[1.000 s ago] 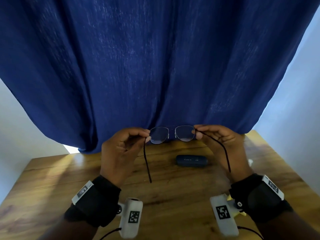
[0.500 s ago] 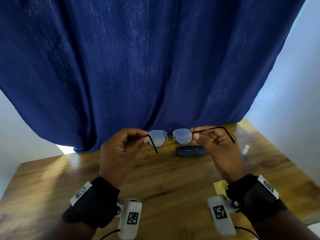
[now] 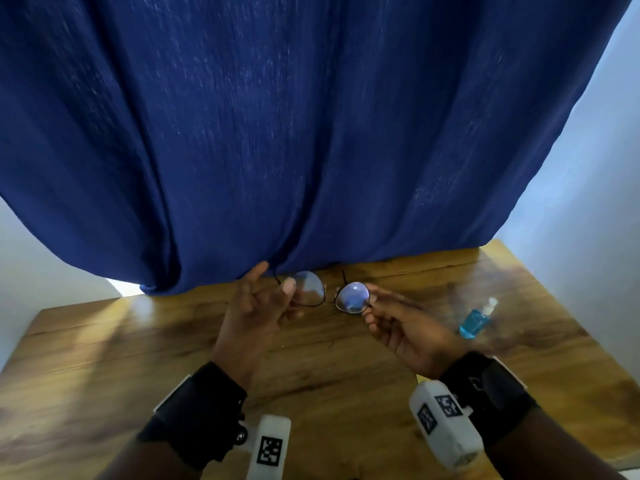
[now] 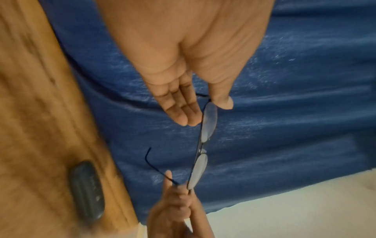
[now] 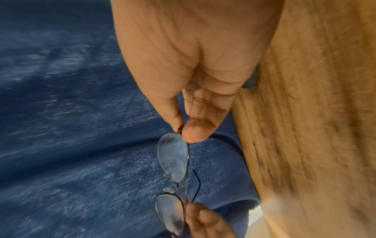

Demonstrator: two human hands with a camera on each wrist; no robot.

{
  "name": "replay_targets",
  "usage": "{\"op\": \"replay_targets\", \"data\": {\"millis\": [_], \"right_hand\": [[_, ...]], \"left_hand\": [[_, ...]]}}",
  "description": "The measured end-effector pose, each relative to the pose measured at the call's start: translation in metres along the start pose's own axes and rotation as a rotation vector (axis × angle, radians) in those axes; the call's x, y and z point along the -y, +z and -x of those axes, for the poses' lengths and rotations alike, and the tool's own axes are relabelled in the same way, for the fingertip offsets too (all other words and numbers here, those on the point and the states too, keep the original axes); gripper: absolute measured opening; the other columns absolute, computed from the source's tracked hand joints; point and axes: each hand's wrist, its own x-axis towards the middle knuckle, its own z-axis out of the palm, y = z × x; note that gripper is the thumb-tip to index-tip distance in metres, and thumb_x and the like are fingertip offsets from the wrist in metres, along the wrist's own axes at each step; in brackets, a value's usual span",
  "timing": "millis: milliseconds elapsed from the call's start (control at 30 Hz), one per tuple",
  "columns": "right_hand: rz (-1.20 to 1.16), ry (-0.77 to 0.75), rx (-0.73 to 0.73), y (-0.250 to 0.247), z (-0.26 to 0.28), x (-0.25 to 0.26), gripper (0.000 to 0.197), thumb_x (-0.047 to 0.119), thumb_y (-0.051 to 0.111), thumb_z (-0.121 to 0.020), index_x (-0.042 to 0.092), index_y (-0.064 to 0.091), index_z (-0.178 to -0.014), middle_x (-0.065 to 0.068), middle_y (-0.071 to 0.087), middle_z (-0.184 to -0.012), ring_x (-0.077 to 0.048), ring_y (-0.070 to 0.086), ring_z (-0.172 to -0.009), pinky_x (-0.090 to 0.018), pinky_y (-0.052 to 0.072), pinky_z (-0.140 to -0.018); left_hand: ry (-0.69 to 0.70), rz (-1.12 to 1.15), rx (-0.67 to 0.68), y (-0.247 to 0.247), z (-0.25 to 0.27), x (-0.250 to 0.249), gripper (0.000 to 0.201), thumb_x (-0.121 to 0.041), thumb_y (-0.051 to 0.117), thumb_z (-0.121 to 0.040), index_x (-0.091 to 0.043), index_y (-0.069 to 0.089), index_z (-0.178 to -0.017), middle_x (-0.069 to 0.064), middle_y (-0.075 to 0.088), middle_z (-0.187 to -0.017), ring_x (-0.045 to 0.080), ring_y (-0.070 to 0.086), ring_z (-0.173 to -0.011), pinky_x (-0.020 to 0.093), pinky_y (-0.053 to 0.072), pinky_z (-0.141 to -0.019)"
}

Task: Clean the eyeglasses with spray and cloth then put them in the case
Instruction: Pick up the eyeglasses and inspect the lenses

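Thin dark-framed eyeglasses (image 3: 353,296) hang above the wooden table (image 3: 138,358) with their temples pointing away toward the curtain. My right hand (image 3: 369,306) pinches the frame's right end between thumb and forefinger, as the right wrist view (image 5: 183,128) shows. My left hand (image 3: 277,282) has straight, spread fingers, and only its thumb touches the left lens edge (image 4: 209,122). A blue spray bottle (image 3: 476,320) lies on the table right of my right hand. The dark case (image 4: 86,190) lies on the table below the glasses and is hidden in the head view.
A dark blue curtain (image 3: 311,133) hangs down onto the table's far edge just behind the glasses. White walls (image 3: 588,202) close in on both sides. A yellow corner (image 3: 419,377) shows by my right wrist.
The glasses have dropped lower and turned so the temples point away. My left hand's fingers have straightened off the frame. The right hand keeps its pinch.
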Motion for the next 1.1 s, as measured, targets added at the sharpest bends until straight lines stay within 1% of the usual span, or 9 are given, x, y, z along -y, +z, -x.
{"op": "replay_targets", "data": {"millis": [67, 167, 300, 533, 667, 767, 900, 1000, 1100], "right_hand": [[-0.010, 0.065, 0.019, -0.009, -0.010, -0.007, 0.049, 0.009, 0.068, -0.088, 0.000, 0.060, -0.136, -0.010, 0.069, -0.085, -0.013, 0.067, -0.069, -0.023, 0.058, -0.061], [-0.007, 0.138, 0.035, -0.019, -0.022, -0.020, 0.033, 0.006, 0.059, -0.100, -0.004, 0.058, -0.132, -0.008, 0.067, -0.083, -0.012, 0.066, -0.067, -0.023, 0.058, -0.061], [0.051, 0.224, 0.059, -0.032, -0.029, -0.041, 0.021, 0.005, 0.056, -0.103, 0.000, 0.059, -0.122, -0.010, 0.063, -0.078, -0.015, 0.064, -0.067, -0.024, 0.057, -0.063], [0.148, 0.357, -0.010, -0.074, -0.030, -0.065, 0.024, 0.004, 0.065, -0.098, 0.001, 0.061, -0.122, -0.021, 0.076, -0.098, -0.026, 0.074, -0.082, -0.034, 0.063, -0.073], [0.234, 0.351, -0.078, -0.101, -0.024, -0.057, 0.013, 0.007, 0.056, -0.104, 0.004, 0.063, -0.114, -0.020, 0.076, -0.101, -0.026, 0.074, -0.084, -0.034, 0.062, -0.072], [0.244, 0.320, -0.116, -0.120, -0.017, -0.046, 0.018, 0.009, 0.057, -0.103, 0.003, 0.064, -0.118, -0.019, 0.076, -0.099, -0.025, 0.074, -0.083, -0.033, 0.061, -0.072], [0.238, 0.287, -0.180, -0.141, -0.014, -0.033, 0.024, 0.011, 0.060, -0.101, 0.001, 0.064, -0.122, -0.021, 0.075, -0.101, -0.026, 0.075, -0.084, -0.034, 0.060, -0.074], [0.222, 0.272, -0.217, -0.154, -0.014, -0.028, 0.021, 0.011, 0.060, -0.101, 0.002, 0.065, -0.119, -0.019, 0.077, -0.098, -0.026, 0.075, -0.084, -0.033, 0.060, -0.074], [0.209, 0.259, -0.250, -0.165, -0.013, -0.025, 0.015, 0.011, 0.059, -0.102, 0.003, 0.064, -0.113, -0.018, 0.076, -0.095, -0.026, 0.073, -0.083, -0.034, 0.060, -0.074]], "left_hand": [[-0.086, 0.029, 0.037, 0.007, 0.000, 0.019, 0.070, -0.049, 0.074, -0.087, 0.000, 0.056, -0.133, 0.011, 0.078, -0.115, 0.023, 0.073, -0.111, 0.041, 0.057, -0.096], [-0.294, 0.051, 0.071, 0.018, 0.002, 0.044, 0.039, -0.036, 0.070, -0.089, -0.010, 0.072, -0.118, 0.004, 0.078, -0.118, 0.022, 0.071, -0.115, 0.034, 0.054, -0.094], [-0.422, 0.032, -0.051, 0.027, -0.004, 0.075, 0.014, -0.030, 0.072, -0.087, -0.022, 0.079, -0.095, -0.002, 0.075, -0.097, 0.018, 0.066, -0.100, 0.031, 0.051, -0.081], [-0.482, 0.008, -0.173, 0.042, -0.008, 0.120, 0.012, -0.020, 0.067, -0.097, -0.019, 0.078, -0.100, 0.006, 0.055, -0.086, 0.018, 0.050, -0.081, 0.031, 0.042, -0.071], [-0.444, -0.122, -0.241, 0.032, -0.008, 0.137, 0.021, -0.020, 0.070, -0.095, -0.012, 0.077, -0.114, -0.004, 0.070, -0.082, 0.011, 0.062, -0.080, 0.021, 0.050, -0.066], [-0.161, -0.678, -0.213, 0.021, -0.013, 0.132, 0.023, -0.027, 0.070, -0.096, -0.016, 0.077, -0.115, -0.007, 0.076, -0.098, 0.002, 0.068, -0.086, 0.015, 0.050, -0.069], [0.324, -1.439, 0.108, 0.012, -0.027, 0.128, 0.015, -0.022, 0.067, -0.097, -0.019, 0.080, -0.104, 0.004, 0.071, -0.094, 0.023, 0.068, -0.077, 0.033, 0.056, -0.068], [0.245, -1.822, 0.406, 0.027, -0.028, 0.139, 0.024, -0.017, 0.060, -0.096, -0.021, 0.073, -0.116, 0.003, 0.067, -0.117, 0.026, 0.065, -0.104, 0.036, 0.050, -0.093], [0.090, -1.957, 0.576, 0.033, -0.029, 0.156, 0.028, -0.020, 0.047, -0.103, -0.023, 0.067, -0.123, 0.003, 0.059, -0.137, 0.024, 0.056, -0.124, 0.036, 0.040, -0.107]]}}
